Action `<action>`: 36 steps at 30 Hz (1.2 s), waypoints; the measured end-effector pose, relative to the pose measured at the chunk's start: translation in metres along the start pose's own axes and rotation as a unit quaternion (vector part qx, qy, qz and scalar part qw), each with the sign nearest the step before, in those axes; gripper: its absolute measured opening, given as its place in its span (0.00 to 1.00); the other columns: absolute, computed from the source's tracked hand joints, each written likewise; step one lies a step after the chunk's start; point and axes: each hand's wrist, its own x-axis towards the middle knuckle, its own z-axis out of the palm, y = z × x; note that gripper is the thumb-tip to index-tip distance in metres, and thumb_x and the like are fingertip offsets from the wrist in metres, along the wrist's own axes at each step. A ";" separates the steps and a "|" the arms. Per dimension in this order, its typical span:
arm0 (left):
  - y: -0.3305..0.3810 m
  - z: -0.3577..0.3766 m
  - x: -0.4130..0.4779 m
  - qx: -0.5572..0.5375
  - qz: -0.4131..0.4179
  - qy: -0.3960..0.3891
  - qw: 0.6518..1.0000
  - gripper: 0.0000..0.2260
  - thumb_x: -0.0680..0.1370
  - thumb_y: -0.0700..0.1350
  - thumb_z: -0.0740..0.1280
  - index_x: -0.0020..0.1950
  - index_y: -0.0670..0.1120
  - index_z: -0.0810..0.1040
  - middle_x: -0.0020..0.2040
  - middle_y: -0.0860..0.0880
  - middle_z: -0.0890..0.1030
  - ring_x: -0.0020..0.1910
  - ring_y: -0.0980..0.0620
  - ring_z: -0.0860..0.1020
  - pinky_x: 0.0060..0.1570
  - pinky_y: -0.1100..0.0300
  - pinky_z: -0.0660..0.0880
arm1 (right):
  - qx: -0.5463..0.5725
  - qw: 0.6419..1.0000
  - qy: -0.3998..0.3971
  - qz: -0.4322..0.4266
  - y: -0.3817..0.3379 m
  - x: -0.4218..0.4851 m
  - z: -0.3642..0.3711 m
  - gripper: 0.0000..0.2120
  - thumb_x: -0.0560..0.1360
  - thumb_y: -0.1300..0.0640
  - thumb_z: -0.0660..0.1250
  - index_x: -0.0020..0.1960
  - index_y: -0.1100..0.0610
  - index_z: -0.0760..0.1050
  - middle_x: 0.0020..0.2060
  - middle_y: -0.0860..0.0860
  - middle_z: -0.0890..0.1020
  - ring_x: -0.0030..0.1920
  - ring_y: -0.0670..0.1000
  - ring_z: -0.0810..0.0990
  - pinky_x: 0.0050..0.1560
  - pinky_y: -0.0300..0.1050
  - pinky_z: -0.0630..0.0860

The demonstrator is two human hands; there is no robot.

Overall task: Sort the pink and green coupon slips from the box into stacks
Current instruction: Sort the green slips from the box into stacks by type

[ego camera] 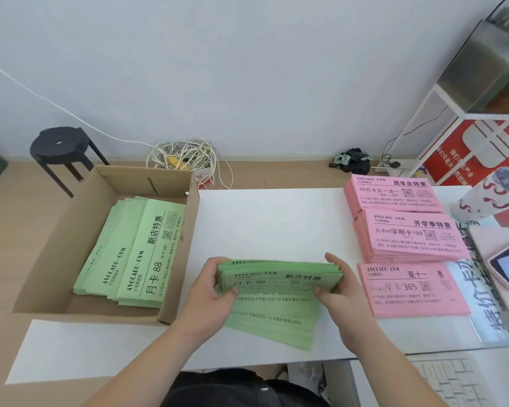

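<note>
Head view: one green bundle (279, 279) in grip of left hand (209, 292) and right hand (340, 289); three pink stacks (409, 236); one box (106, 183).

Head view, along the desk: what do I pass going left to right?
A cardboard box holding green slips → left hand → green bundle gripped at both ends → right hand → pink stacks → patterned cup.

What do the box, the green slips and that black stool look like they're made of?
Box: brown cardboard, matte, with folded flaps and raw cut edges; likely corrugated.
Green slips: thin matte paper with black print; the held bundle fans out and sags at its lower edge.
Stool: probably moulded black plastic with a dull sheen, though painted metal can't be ruled out.
</note>
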 end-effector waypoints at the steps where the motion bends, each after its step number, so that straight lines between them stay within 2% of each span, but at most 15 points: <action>1: -0.001 0.002 -0.001 -0.005 -0.002 0.008 1.000 0.16 0.79 0.31 0.67 0.59 0.51 0.75 0.52 0.56 0.84 0.56 0.61 0.80 0.50 0.72 0.74 | 0.002 1.000 0.003 0.003 0.002 0.002 0.001 0.29 0.76 0.75 0.67 0.66 0.46 0.74 0.55 0.49 0.85 0.57 0.49 0.83 0.56 0.46 0.77; 3: -0.006 0.010 -0.003 -0.014 -0.008 0.031 0.999 0.18 0.79 0.30 0.66 0.59 0.52 0.74 0.52 0.58 0.84 0.55 0.59 0.81 0.50 0.70 0.75 | -0.009 1.000 0.011 0.005 0.004 0.004 0.007 0.24 0.76 0.75 0.66 0.61 0.49 0.76 0.53 0.50 0.85 0.58 0.52 0.83 0.54 0.49 0.78; 6: -0.009 0.027 -0.008 -0.038 -0.030 0.054 0.997 0.20 0.80 0.32 0.65 0.58 0.59 0.72 0.53 0.58 0.84 0.55 0.59 0.81 0.48 0.72 0.74 | 0.003 0.999 0.036 0.024 0.003 0.003 0.021 0.21 0.76 0.75 0.63 0.58 0.50 0.74 0.53 0.52 0.84 0.56 0.54 0.82 0.53 0.50 0.78; 9: -0.007 0.030 -0.009 -0.053 -0.024 0.074 0.996 0.18 0.82 0.33 0.64 0.57 0.57 0.72 0.55 0.55 0.82 0.51 0.62 0.80 0.45 0.74 0.74 | 0.028 0.998 0.061 0.019 0.002 0.003 0.026 0.20 0.76 0.75 0.62 0.55 0.52 0.74 0.51 0.53 0.83 0.54 0.55 0.81 0.51 0.49 0.78; 11: -0.005 0.024 -0.007 -0.062 -0.012 0.078 0.995 0.17 0.82 0.33 0.64 0.57 0.57 0.72 0.55 0.53 0.83 0.51 0.61 0.81 0.48 0.69 0.76 | 0.032 0.997 0.068 -0.007 -0.001 0.002 0.026 0.19 0.76 0.75 0.63 0.53 0.52 0.75 0.51 0.52 0.84 0.54 0.53 0.81 0.53 0.49 0.77; 13: -0.007 0.020 -0.003 -0.061 -0.002 0.079 0.995 0.17 0.81 0.33 0.66 0.56 0.57 0.73 0.53 0.54 0.84 0.52 0.58 0.81 0.51 0.65 0.76 | 0.040 0.996 0.064 -0.038 -0.005 0.001 0.024 0.19 0.76 0.76 0.63 0.51 0.52 0.75 0.53 0.48 0.85 0.59 0.48 0.81 0.59 0.47 0.75; 15: -0.010 0.019 -0.003 -0.053 0.001 0.080 0.995 0.16 0.80 0.32 0.66 0.56 0.55 0.74 0.51 0.56 0.83 0.52 0.57 0.81 0.48 0.68 0.75 | 0.034 0.997 0.057 -0.047 -0.005 -0.001 0.023 0.21 0.76 0.77 0.63 0.51 0.50 0.75 0.55 0.45 0.85 0.61 0.44 0.80 0.61 0.45 0.74; 19: -0.015 0.020 -0.002 -0.032 -0.006 0.061 0.998 0.18 0.79 0.28 0.63 0.57 0.51 0.75 0.51 0.59 0.81 0.51 0.58 0.80 0.45 0.68 0.76 | 0.012 0.999 0.044 -0.008 0.007 0.001 0.020 0.26 0.76 0.74 0.64 0.59 0.44 0.77 0.52 0.44 0.86 0.55 0.48 0.81 0.55 0.44 0.75; 22: -0.013 0.022 0.005 0.012 -0.015 0.062 0.998 0.19 0.79 0.32 0.62 0.56 0.58 0.74 0.48 0.57 0.83 0.47 0.52 0.81 0.46 0.55 0.79 | -0.005 0.998 0.066 0.017 0.002 0.006 0.021 0.20 0.73 0.74 0.61 0.47 0.51 0.81 0.44 0.47 0.85 0.47 0.52 0.78 0.46 0.46 0.72; 25: 0.006 0.023 0.021 0.019 0.004 0.052 0.998 0.15 0.80 0.36 0.62 0.53 0.58 0.73 0.43 0.58 0.82 0.39 0.58 0.79 0.35 0.63 0.75 | 0.016 0.995 0.101 -0.016 -0.020 0.016 0.021 0.13 0.73 0.73 0.62 0.43 0.56 0.77 0.36 0.50 0.77 0.40 0.52 0.71 0.41 0.47 0.66; 27: 0.022 0.024 0.040 0.015 0.022 0.053 0.998 0.14 0.80 0.36 0.62 0.52 0.57 0.73 0.38 0.54 0.79 0.28 0.57 0.73 0.28 0.63 0.70 | 0.019 0.992 0.111 -0.053 -0.040 0.029 0.018 0.12 0.75 0.71 0.63 0.44 0.54 0.77 0.35 0.48 0.76 0.38 0.50 0.69 0.38 0.45 0.65; 30: 0.042 0.025 0.074 0.000 0.038 0.046 0.998 0.14 0.80 0.34 0.62 0.53 0.55 0.73 0.35 0.51 0.75 0.23 0.58 0.66 0.24 0.63 0.65 | -0.004 0.992 0.094 -0.081 -0.059 0.053 0.014 0.14 0.77 0.69 0.62 0.48 0.52 0.77 0.38 0.47 0.76 0.36 0.49 0.68 0.34 0.42 0.65; 33: 0.049 0.026 0.102 0.006 0.026 0.040 0.999 0.13 0.79 0.33 0.62 0.54 0.51 0.74 0.40 0.49 0.77 0.27 0.59 0.69 0.27 0.66 0.66 | -0.007 0.994 0.079 -0.069 -0.056 0.079 0.013 0.18 0.77 0.71 0.61 0.51 0.48 0.78 0.41 0.49 0.77 0.38 0.50 0.69 0.35 0.42 0.65; 36: 0.041 0.028 0.119 0.005 0.001 0.048 0.999 0.16 0.78 0.32 0.64 0.56 0.52 0.75 0.51 0.51 0.81 0.42 0.55 0.77 0.36 0.71 0.71 | 0.006 0.994 0.088 -0.066 -0.042 0.094 0.017 0.22 0.77 0.72 0.61 0.55 0.44 0.76 0.47 0.49 0.81 0.45 0.49 0.76 0.40 0.37 0.72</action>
